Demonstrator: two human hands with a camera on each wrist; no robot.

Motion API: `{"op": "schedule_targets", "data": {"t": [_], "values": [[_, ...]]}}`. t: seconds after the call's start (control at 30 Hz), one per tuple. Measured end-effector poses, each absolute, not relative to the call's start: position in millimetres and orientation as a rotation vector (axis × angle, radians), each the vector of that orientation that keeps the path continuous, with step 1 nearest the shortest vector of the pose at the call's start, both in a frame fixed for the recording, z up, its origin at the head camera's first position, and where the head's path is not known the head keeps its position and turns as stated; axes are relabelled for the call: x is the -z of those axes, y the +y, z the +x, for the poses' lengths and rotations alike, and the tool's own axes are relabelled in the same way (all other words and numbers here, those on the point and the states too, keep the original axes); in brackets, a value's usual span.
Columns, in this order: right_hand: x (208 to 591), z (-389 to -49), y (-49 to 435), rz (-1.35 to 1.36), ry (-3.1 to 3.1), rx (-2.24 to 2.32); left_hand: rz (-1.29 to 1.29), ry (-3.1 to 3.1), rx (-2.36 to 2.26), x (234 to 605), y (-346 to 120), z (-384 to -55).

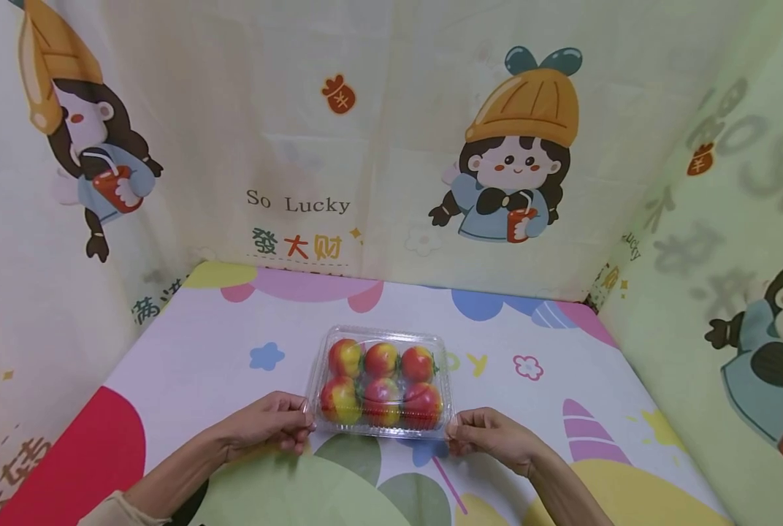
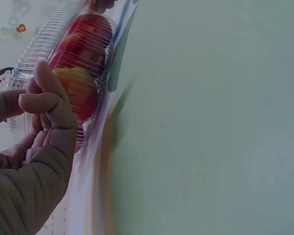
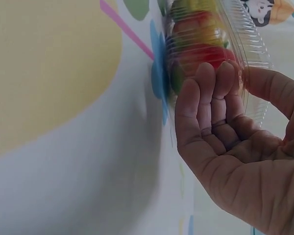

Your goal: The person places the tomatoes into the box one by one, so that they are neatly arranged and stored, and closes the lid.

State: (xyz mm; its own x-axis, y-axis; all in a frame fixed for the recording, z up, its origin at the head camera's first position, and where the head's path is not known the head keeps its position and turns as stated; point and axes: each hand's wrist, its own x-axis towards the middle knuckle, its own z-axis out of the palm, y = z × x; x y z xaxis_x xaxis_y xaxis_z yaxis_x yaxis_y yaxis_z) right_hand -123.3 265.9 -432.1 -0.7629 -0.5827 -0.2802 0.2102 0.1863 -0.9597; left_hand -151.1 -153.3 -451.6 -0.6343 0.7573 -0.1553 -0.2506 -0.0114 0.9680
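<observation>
A clear plastic clamshell box (image 1: 391, 335) lies near the middle of the table with its lid down. Inside, several red-and-yellow round fruits (image 1: 381, 400) sit in two rows; their exact kind is hard to tell. My left hand (image 1: 276, 421) pinches the box's near left corner between thumb and fingers. At the near right corner, my right hand (image 1: 490, 435) grips the rim in the same way. The left wrist view shows the ribbed box wall (image 2: 44, 46) beyond the left hand (image 2: 44, 142). Whether the box's underside touches the table cannot be told.
The table has a colourful printed cloth (image 1: 188, 365) with flowers and shapes. A cartoon-printed curtain (image 1: 391, 146) stands behind it, and similar curtains rise along the left and right sides.
</observation>
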Motion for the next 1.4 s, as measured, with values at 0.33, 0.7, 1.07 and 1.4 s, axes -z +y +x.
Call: {"op": "schedule_targets", "data": {"t": [0.33, 0.7, 1.07, 1.4], "values": [[432.7, -124.5, 262.5, -0.327, 1.818, 1.669, 0.549, 1.532, -1.742, 451.2, -154.6, -151.4], [430.8, -125.9, 264.5, -0.325, 1.887, 1.598, 0.514, 1.550, -1.723, 448.6, -152.6, -154.1], [419.2, -128.1, 269.7, -0.343, 2.102, 1.477, 0.475, 1.793, -1.663, 439.8, -155.4, -156.9], [413.8, -131.0, 271.1, -0.373, 2.530, 1.325, 0.453, 2.219, -1.593, 426.4, -155.4, -166.3]]}}
